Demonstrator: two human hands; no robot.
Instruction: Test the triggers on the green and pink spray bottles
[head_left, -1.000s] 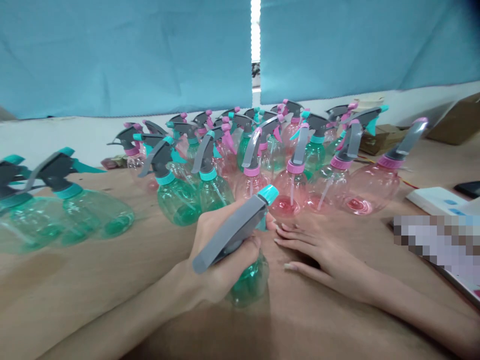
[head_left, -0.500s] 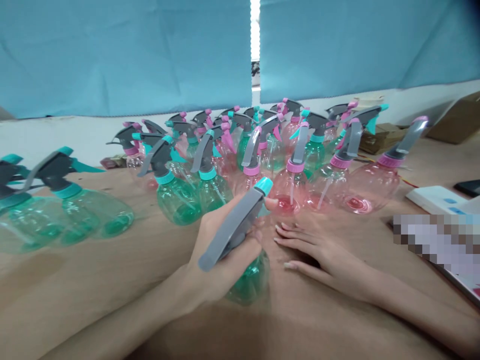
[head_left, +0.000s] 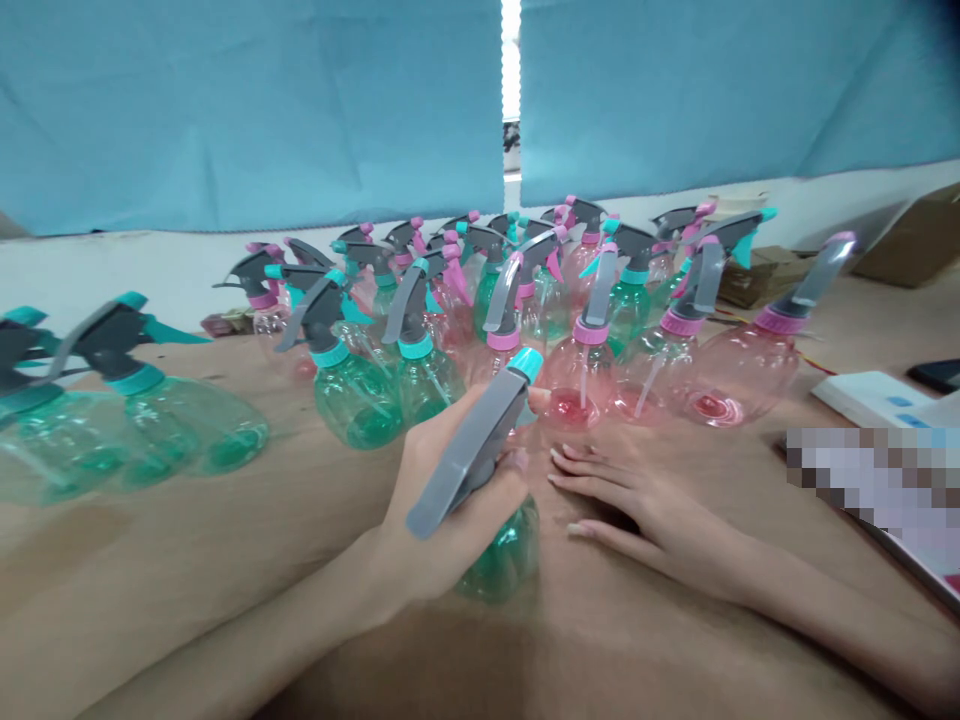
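Note:
My left hand is wrapped around the grey trigger head of a green spray bottle, at the middle of the table. The bottle's teal nozzle points away and to the right; its neck is hidden by my fingers. My right hand lies on the tabletop to the right of that bottle, fingers spread, holding nothing. Just beyond my hands stand a pink spray bottle and a green spray bottle, each with a grey head.
Several more pink and green spray bottles crowd the back of the table. Green bottles stand at the left. On the right are a white box-like object, a partly pixelated flat item and cardboard boxes. A blue curtain hangs behind.
My left hand has shifted very slightly, and the grey head of the held spray bottle has moved a little to the right and up. My right hand has stayed still.

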